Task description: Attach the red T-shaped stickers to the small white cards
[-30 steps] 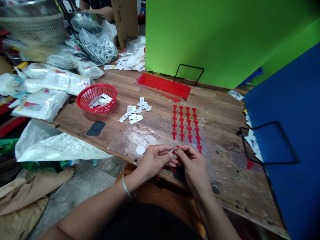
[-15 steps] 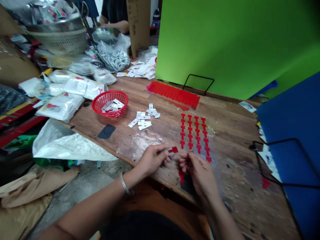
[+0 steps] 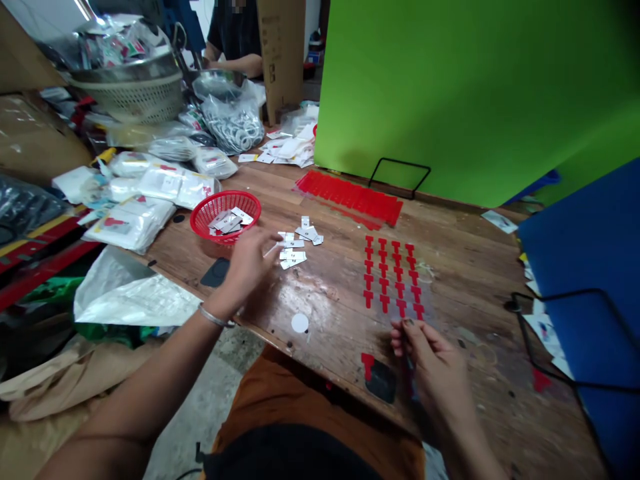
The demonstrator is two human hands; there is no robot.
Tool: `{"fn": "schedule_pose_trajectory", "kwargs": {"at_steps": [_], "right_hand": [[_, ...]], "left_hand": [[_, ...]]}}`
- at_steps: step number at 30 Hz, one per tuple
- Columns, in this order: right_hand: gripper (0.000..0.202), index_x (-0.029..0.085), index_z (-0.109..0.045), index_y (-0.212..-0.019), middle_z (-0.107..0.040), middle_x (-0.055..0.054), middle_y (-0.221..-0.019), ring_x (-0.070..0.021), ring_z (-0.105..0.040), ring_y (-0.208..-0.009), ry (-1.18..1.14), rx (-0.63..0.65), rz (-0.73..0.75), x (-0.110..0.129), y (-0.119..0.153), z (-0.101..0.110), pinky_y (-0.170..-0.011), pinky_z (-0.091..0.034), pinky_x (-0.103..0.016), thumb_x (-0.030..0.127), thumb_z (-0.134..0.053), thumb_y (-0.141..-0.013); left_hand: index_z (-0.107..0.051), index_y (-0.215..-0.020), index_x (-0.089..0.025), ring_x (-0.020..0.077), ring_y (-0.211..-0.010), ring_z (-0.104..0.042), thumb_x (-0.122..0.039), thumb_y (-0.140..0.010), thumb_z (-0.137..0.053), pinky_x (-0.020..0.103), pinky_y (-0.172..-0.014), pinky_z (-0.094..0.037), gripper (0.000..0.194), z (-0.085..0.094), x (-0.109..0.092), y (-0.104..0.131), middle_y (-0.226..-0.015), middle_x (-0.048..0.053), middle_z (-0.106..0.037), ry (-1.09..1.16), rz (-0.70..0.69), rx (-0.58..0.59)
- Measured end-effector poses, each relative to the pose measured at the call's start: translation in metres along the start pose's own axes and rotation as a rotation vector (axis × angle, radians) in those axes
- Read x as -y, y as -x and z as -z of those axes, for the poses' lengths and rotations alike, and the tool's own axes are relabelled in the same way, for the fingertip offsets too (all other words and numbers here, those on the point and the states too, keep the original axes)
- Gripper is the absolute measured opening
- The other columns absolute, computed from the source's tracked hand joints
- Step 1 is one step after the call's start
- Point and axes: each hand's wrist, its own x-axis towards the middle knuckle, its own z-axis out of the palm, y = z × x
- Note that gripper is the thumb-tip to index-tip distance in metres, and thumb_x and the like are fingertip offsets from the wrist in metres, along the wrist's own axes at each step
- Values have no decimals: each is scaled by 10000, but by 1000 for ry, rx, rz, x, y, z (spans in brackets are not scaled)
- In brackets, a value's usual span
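My left hand (image 3: 250, 267), with a bracelet at its wrist, is beside a loose pile of small white printed tags (image 3: 293, 245). Its thumb and fingers are closed on one white tag (image 3: 273, 251) at the pile's left edge. A red plastic basket (image 3: 200, 227) holding more tags stands just behind this hand. My right hand (image 3: 433, 353) is pinched shut at the near edge of a clear sheet bearing rows of red T-shaped stickers (image 3: 384, 270). What its fingertips hold is hidden. Left of that hand, one red T-shaped sticker (image 3: 367, 365) overlaps a dark patch (image 3: 381, 383).
A stack of red sticker sheets (image 3: 350, 199) lies by the green panel (image 3: 425, 93). Wire stands (image 3: 400, 175) and a blue panel (image 3: 575, 247) bound the right. Bagged packs (image 3: 133, 223) crowd the left. A white disc (image 3: 300, 323) lies near the front edge. Another person (image 3: 235, 40) sits behind.
My left hand has moved left and away from me to the tag pile; the red-ended tag it held is out of its fingers. My right hand has shifted slightly right, still pinched.
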Motion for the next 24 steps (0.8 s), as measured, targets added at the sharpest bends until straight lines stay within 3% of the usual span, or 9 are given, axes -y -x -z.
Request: {"fn": "schedule_pose_trajectory", "kwargs": {"at_steps": [4, 7, 11, 16, 20, 24], "right_hand": [[350, 176, -677, -801, -641, -20, -652, -125, -548, -563, 153, 48, 52, 8, 1, 9, -528, -449, -235, 495, -722, -665], [285, 175, -662, -800, -648, -21, -675, -151, -563, -612, 329, 132, 102, 7, 4, 20, -580, -446, -262, 437, -706, -697], [164, 185, -648, -749, -646, -31, -727, -177, -585, -700, 555, 260, 246, -2, 12, 26, -675, -447, -293, 340, -613, -789], [136, 199, -640, -781, -616, -48, -801, -193, -578, -792, 793, 347, 447, -8, 24, 13, -733, -443, -318, 210, -518, -840], [132, 195, -619, -761, -587, -56, -825, -203, -558, -828, 978, 382, 455, -4, 24, 1, -730, -441, -316, 130, -517, -816], [139, 193, -563, -688, -576, -42, -789, -185, -546, -768, 1067, 412, 432, 1, 20, -4, -677, -435, -286, 72, -541, -752]], "left_hand": [[-665, -916, -169, 198, -921, -584, -286, -850, -562, 336, -860, -448, 169, -44, -45, 44, -929, 69, -663, 219, -158, 385], [-635, -1068, -181, 219, -1051, -541, -315, -859, -551, 362, -940, -418, 262, -65, -76, 79, -1094, 92, -631, 270, -342, 550], [-541, -1222, -196, 248, -1197, -451, -330, -866, -538, 410, -1006, -378, 380, -79, -95, 105, -1280, 93, -551, 187, -401, 572], [-494, -1271, -165, 259, -1220, -441, -390, -840, -565, 422, -1029, -349, 491, -82, -93, 101, -1333, 108, -519, 113, -413, 573], [-491, -1277, -180, 247, -1203, -459, -438, -835, -552, 418, -1039, -319, 516, -80, -91, 94, -1338, 99, -523, 93, -447, 612], [-453, -1310, -198, 249, -1245, -430, -481, -835, -530, 449, -1096, -207, 559, -81, -88, 94, -1377, 87, -489, 54, -498, 657]]}}
